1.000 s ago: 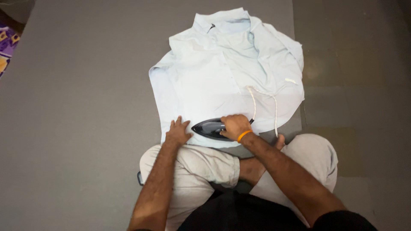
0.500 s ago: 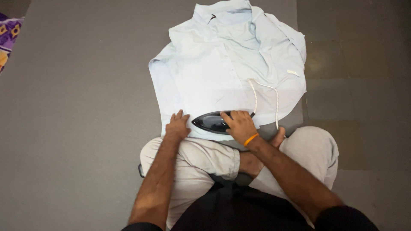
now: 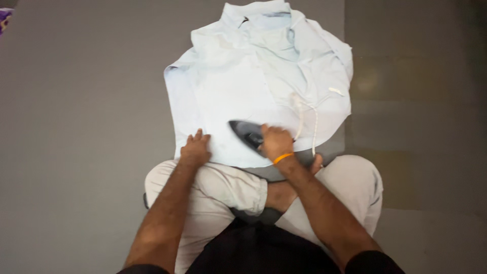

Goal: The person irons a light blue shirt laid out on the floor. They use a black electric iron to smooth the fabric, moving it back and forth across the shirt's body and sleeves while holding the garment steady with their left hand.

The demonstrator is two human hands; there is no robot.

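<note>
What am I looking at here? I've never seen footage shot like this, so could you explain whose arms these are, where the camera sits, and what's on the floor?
There is no machine here. The one picture comes from a camera worn on a person's head, looking down, so the two arms reaching up from the bottom edge are that person's own. They sit cross-legged on a grey mat in light trousers.

Spread on the mat in front of them is a pale blue shirt, collar at the far end. The left hand lies flat on the shirt's near edge. The right hand, with an orange band at the wrist, has its grip closed on the handle of a black iron resting on the cloth. The iron's white cord loops across the shirt to its right.
</note>
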